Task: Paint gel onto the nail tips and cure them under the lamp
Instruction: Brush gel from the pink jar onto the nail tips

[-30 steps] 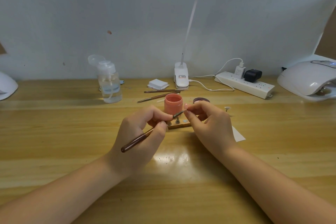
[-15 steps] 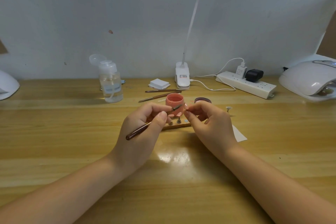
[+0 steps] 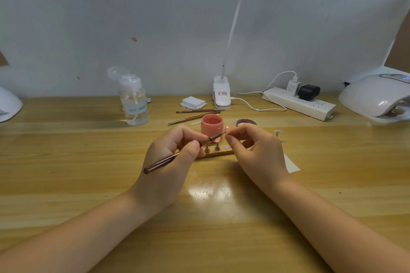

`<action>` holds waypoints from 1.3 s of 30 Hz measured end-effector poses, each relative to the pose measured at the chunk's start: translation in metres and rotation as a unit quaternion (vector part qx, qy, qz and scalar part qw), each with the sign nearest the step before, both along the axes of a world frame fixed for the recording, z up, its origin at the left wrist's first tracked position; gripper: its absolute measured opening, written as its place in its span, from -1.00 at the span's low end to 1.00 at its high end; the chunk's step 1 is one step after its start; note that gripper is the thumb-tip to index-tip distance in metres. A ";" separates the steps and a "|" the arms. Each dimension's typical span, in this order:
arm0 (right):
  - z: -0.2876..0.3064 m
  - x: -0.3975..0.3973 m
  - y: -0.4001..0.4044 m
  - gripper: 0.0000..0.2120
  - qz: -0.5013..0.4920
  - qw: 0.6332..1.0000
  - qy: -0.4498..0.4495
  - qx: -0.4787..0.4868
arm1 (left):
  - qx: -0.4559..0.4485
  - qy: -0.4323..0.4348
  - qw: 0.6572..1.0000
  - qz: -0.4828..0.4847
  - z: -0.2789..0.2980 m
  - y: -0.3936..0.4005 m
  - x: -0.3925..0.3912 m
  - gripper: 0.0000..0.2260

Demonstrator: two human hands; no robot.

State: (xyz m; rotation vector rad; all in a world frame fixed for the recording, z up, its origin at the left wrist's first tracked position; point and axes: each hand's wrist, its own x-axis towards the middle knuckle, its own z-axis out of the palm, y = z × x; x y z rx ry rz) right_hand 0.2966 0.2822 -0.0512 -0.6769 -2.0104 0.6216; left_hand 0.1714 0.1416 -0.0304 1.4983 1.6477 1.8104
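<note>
left hand (image 3: 168, 162) gripping one gel brush (image 3: 177, 156), bristles angled up-right at single nail tip (image 3: 227, 129) pinched by right hand (image 3: 255, 153), two spare brushes (image 3: 195, 115) behind

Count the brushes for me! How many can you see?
3. One brush is held in the left hand; two spare brushes lie on the table behind the pink jar.

On the counter (image 3: 66, 162), the jar (image 3: 211, 125) stands behind the stand (image 3: 218, 152); pump bottle (image 3: 133, 104) far left, power strip (image 3: 299, 103) and curing lamp (image 3: 375, 97) right
</note>
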 end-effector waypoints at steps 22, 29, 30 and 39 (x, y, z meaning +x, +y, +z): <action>-0.002 -0.004 0.002 -0.94 -0.046 0.997 -0.057 -0.040 | 0.035 -0.113 0.989 0.087 -0.004 0.002 0.000 -0.83; -0.002 -0.006 0.008 -0.81 -0.114 0.972 -0.203 -0.020 | 0.022 -0.149 0.984 0.096 -0.003 0.004 0.001 -0.83; -0.002 -0.006 0.008 -0.79 -0.116 0.970 -0.212 -0.014 | 0.020 -0.150 0.984 0.098 -0.003 0.004 0.001 -0.83; 0.001 -0.003 0.009 -0.78 -0.110 0.963 -0.243 0.021 | 0.005 -0.170 0.980 0.104 0.000 0.004 0.003 -0.83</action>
